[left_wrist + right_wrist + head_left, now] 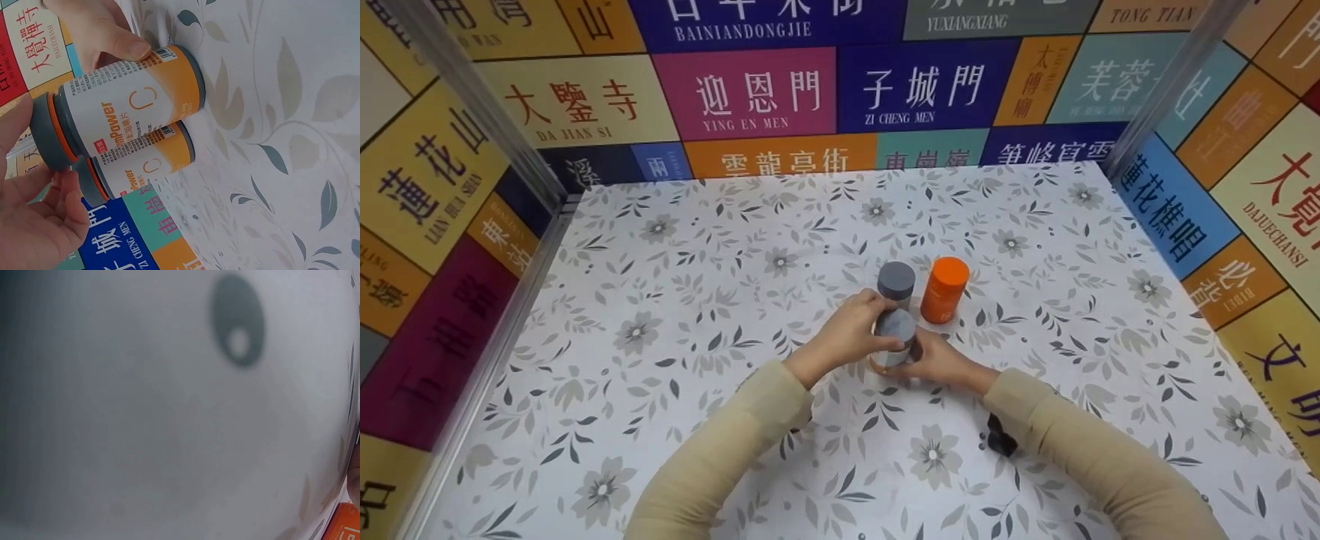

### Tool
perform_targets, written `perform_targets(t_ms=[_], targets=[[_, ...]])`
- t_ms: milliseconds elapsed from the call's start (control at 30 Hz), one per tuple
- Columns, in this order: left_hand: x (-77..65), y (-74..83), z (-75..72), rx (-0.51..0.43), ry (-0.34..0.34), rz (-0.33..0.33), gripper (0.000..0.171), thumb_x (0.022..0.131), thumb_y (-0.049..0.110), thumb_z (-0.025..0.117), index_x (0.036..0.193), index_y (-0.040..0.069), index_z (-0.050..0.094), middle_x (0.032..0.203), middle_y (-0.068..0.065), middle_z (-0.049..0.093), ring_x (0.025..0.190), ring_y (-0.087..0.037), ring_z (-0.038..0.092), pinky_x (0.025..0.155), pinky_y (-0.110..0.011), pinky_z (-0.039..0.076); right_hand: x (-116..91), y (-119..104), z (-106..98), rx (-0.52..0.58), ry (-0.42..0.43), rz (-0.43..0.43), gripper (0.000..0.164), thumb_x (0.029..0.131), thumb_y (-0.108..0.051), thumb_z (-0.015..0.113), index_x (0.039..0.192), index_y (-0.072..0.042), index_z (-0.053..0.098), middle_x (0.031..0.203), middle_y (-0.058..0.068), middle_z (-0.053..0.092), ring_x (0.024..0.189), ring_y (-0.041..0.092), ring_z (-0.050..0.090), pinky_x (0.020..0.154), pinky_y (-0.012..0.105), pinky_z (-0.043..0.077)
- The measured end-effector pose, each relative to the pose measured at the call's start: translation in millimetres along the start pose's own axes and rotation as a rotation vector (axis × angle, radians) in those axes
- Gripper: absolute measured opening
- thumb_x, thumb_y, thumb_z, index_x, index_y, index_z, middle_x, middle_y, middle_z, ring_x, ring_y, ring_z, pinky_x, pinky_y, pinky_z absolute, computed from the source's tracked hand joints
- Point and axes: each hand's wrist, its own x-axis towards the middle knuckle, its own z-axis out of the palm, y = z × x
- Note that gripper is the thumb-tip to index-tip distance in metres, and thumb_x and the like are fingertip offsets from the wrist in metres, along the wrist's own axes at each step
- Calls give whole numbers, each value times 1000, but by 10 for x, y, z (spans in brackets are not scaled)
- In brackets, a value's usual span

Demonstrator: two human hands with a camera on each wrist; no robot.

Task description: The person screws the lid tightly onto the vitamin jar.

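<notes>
A pill bottle (129, 104) with a white and orange label stands between my hands. My left hand (851, 330) grips its grey cap (896, 328), thumb on one side and fingers on the other. Lower down, my right hand (941, 360) holds the bottle's body; its thumb shows against the label in the left wrist view. An orange ring (61, 128) shows below the cap. Right behind stands a second pill bottle (149, 163) of the same look, its grey cap (896, 277) close to my left fingers.
An orange bottle (943, 292) stands right of the grey-capped ones. A small black object (1001, 435) shows beneath my right cuff. The floral tablecloth (735, 262) is bounded by colourful lettered panels (750, 94) at the back and sides. The right wrist view is mostly blurred cloth.
</notes>
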Motion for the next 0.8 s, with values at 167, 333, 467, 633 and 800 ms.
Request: perform_targets(t_ms=[167, 333, 467, 633, 800], targets=[[9, -37, -29, -47, -33, 46, 54, 78, 24, 72, 123, 0, 54, 112, -13, 55, 99, -23, 51, 88, -33, 41, -61, -211, -16, 16, -2, -5, 69, 73, -14, 77, 132, -5, 42, 128, 8, 53, 118, 21, 46, 103, 41, 30], [20, -61, -59, -75, -75, 93, 51, 81, 16, 68, 126, -2, 51, 117, -15, 56, 105, -25, 52, 92, -35, 40, -99, -330, -31, 21, -3, -11, 66, 73, -10, 76, 129, -2, 44, 125, 10, 55, 116, 22, 48, 102, 40, 31], [22, -82, -72, -88, -93, 140, 48, 82, 7, 64, 126, -4, 50, 125, -17, 54, 114, -27, 51, 99, -38, 36, -96, -319, -26, 31, 1, -25, 64, 72, -9, 76, 128, -2, 45, 123, 10, 56, 115, 22, 49, 101, 38, 33], [20, -112, -94, -86, -129, 200, 44, 83, 0, 60, 127, -3, 51, 132, -16, 50, 123, -28, 45, 104, -41, 30, -86, -309, -21, 46, 2, -26, 66, 71, -8, 77, 129, -2, 45, 124, 11, 56, 116, 22, 49, 102, 40, 31], [11, -85, -92, -125, -122, 130, 48, 82, 10, 66, 127, 3, 52, 134, -11, 48, 125, -25, 43, 104, -38, 30, -97, -330, -32, 46, -13, -15, 66, 73, -11, 76, 130, -3, 44, 126, 9, 55, 118, 20, 48, 103, 40, 30]])
